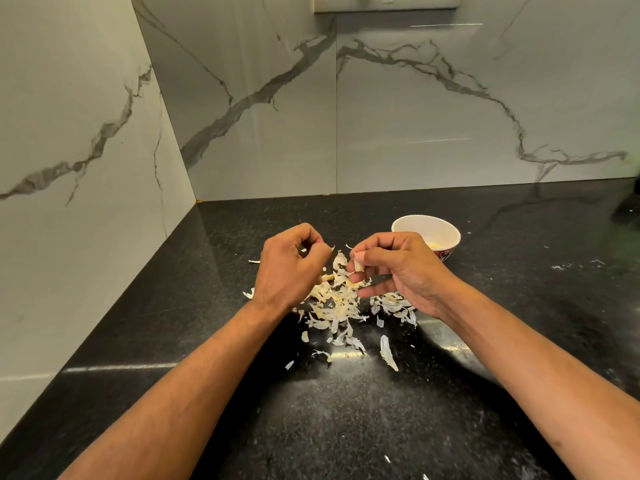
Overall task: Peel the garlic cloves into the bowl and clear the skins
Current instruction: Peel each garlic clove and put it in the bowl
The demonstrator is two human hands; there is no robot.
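Bowl (440, 228): near rim and contents partly hidden behind right hand (398, 268). Left hand (289, 268): fingertips curled out of sight; contents undeterminable. Skins (334, 306): partly covered by both hands. Dark object (628, 206), 3 o'clock: cropped, unidentifiable. Fixture (388, 3), 12 o'clock: cropped.

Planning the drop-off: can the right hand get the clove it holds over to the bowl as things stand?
Probably yes. The bowl stands open just behind the right hand, with nothing between them, and the clove is pinched in its fingers.
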